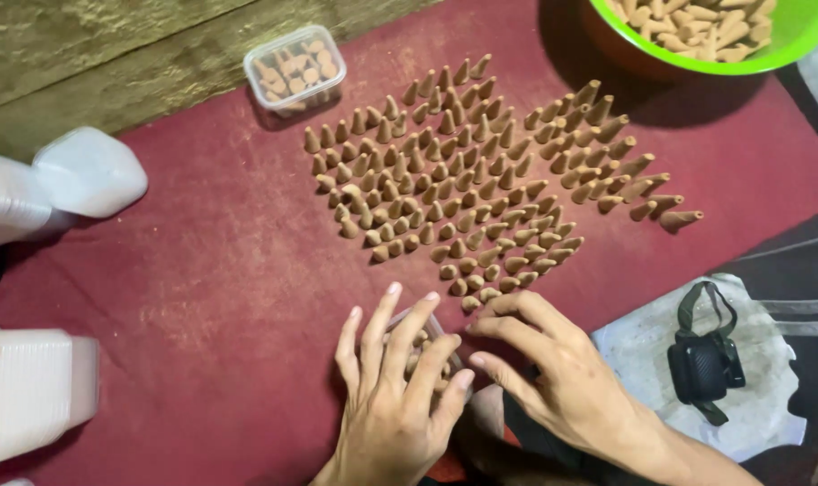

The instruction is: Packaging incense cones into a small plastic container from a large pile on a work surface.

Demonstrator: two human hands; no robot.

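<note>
Rows of brown incense cones [481, 180] are stood upright on a dark red cloth [211, 270], packed into a rough block that is spread from the middle of the cloth towards its far right edge. At the near edge of the block, a small clear plastic container [422, 355] is covered by the left hand [395, 396] — the fingers are spread and curved over its top, and cones can be seen inside it between them. Whether the container is gripped or merely pressed from above cannot be told. The right hand [562, 369] is laid just beside it, loosely open with nothing held, its fingertips placed at the nearest cones of the block.

A second clear container [295, 69], filled with cones and closed with a lid, is set at the far left corner of the block. A green bowl [787, 45] heaped with more cones is seen at the top right — only partly in view. White plastic lids and tubs [31, 387] are stacked at the left edge. A small black camera with a strap [704, 364] is laid on a pale cloth [643, 351] to the right.
</note>
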